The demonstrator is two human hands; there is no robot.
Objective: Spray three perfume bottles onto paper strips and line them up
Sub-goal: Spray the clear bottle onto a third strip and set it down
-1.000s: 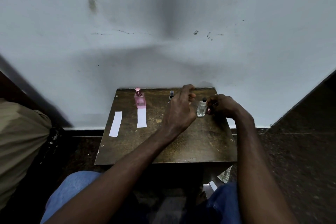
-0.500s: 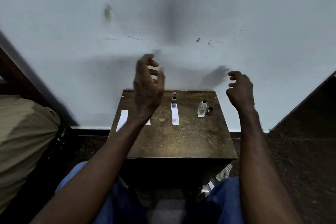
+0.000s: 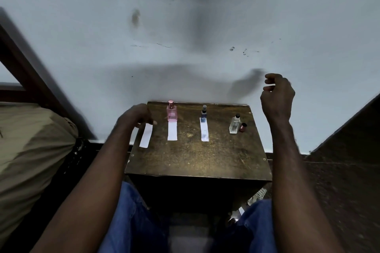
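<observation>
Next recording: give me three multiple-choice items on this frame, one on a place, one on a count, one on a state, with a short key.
1. Where does the loose cap stand?
A. beside the clear bottle
B. on the pink bottle
C. on the floor

2. How many paper strips lie on the table?
A. two
B. three
C. four

3. What does the right hand hold?
A. the blue bottle
B. a strip
C. nothing

Key: 1 A, it stands right of the clear bottle; 2 B, three white strips show; 3 C, the hand is raised with curled, empty fingers.
</observation>
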